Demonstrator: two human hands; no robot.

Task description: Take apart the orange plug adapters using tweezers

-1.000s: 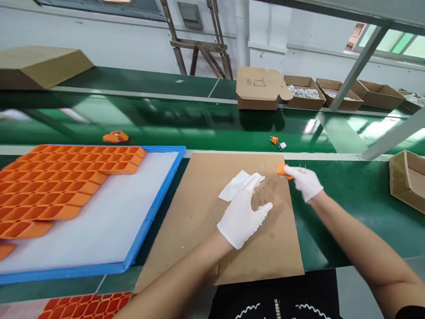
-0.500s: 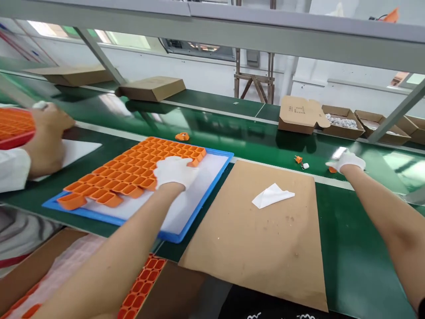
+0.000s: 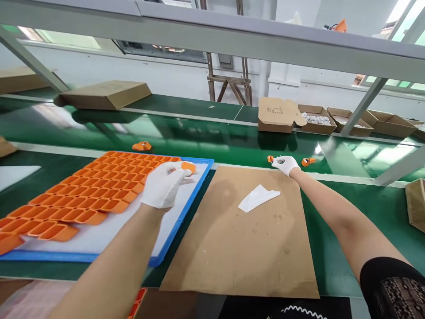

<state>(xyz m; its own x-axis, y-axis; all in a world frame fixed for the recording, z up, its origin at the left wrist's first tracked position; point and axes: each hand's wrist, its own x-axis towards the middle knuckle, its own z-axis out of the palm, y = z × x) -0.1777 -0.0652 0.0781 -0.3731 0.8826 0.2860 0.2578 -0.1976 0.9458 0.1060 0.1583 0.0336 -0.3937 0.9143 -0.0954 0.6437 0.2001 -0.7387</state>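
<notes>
My left hand [image 3: 165,185], in a white glove, is lifted over the blue tray [image 3: 186,217] and pinches one orange plastic shell [image 3: 187,167]. Rows of like orange shells [image 3: 89,195] lie on the tray's white sheet. My right hand [image 3: 284,164], also gloved, reaches to the green conveyor belt [image 3: 206,137] with its fingers curled over a small white part. A small orange plug piece [image 3: 270,158] lies just left of that hand and another orange plug piece [image 3: 307,161] just right of it.
A brown cardboard sheet [image 3: 245,248] with a white paper scrap [image 3: 257,198] lies before me. A loose orange shell [image 3: 141,145] sits on the belt. Cardboard boxes [image 3: 280,115] stand on the far side, and a flat box [image 3: 106,94] at the left. A metal rail [image 3: 212,33] crosses overhead.
My left hand went from the cardboard to the tray and has lifted an orange shell. My right hand set down its orange piece on the belt and moved left onto the white part.
</notes>
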